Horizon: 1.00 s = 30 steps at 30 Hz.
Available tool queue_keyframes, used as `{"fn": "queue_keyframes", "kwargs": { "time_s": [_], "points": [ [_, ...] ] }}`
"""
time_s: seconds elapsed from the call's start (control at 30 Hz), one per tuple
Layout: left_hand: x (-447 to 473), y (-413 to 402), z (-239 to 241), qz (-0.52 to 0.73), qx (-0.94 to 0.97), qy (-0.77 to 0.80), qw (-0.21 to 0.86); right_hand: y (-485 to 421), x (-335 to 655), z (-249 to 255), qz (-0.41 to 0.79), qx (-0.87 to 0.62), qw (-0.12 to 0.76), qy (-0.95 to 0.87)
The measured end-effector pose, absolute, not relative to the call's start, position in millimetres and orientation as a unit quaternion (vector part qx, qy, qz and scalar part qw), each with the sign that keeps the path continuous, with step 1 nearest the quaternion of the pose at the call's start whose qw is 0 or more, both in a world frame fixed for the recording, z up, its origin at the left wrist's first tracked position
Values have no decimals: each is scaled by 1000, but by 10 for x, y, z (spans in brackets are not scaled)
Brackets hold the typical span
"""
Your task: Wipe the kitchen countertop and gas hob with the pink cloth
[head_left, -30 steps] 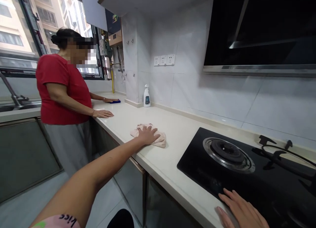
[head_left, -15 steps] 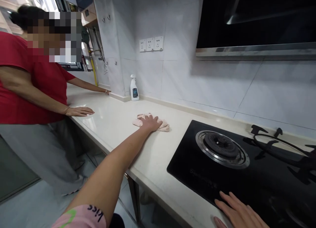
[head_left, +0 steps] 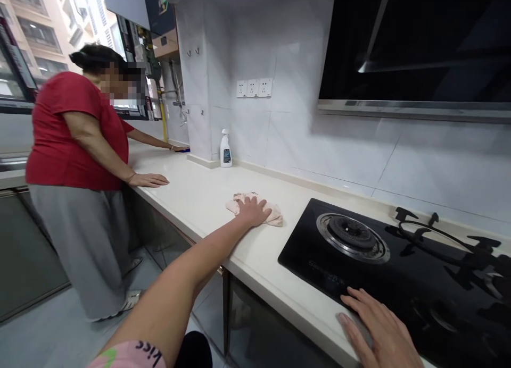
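Note:
A pale pink cloth (head_left: 273,215) lies crumpled on the white counter (head_left: 191,190), left of the stove. My left hand (head_left: 253,210) presses it down against the surface, fingers spread and slightly bent over the fabric, my arm stretched out. Part of the cloth is hidden under the palm. Near the counter's front edge, my right hand (head_left: 379,325) is open with nothing in it. Its fingers reach over the near edge of the black gas stove (head_left: 319,245), and the thumb is held apart.
A white spray bottle (head_left: 225,150) stands against the wall. Left of me a person in a red shirt (head_left: 80,128) leans over the counter, one hand (head_left: 149,180) on its edge, the other on a small blue thing (head_left: 184,150). A black pan support (head_left: 431,230) sits on the stove.
The view has shifted, showing more of the person at left. My left hand and the cloth have come slightly closer to the stove. A blue thing now shows under the person's far hand.

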<state>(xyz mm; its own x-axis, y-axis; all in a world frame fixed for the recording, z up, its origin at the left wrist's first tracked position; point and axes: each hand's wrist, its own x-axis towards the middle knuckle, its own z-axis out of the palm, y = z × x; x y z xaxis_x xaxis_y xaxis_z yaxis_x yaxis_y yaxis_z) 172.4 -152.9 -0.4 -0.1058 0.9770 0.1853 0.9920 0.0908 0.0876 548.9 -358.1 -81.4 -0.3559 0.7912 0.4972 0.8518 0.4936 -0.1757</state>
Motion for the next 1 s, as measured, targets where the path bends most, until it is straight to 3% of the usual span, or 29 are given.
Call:
{"fn": "queue_keyframes", "kwargs": {
  "time_s": [0.23,0.57,1.0],
  "points": [
    [1904,-2169,-73,-96,-717,-689,46,-3461,5480,-927,-52,-580,267,-768],
    [1982,-2997,-82,-91,-760,-642,42,-3486,5422,-948,-55,-564,235,-790],
    [1965,-2641,-70,-77,-752,-654,34,-3488,5266,-707,-108,-562,219,-790]
  ]
}}
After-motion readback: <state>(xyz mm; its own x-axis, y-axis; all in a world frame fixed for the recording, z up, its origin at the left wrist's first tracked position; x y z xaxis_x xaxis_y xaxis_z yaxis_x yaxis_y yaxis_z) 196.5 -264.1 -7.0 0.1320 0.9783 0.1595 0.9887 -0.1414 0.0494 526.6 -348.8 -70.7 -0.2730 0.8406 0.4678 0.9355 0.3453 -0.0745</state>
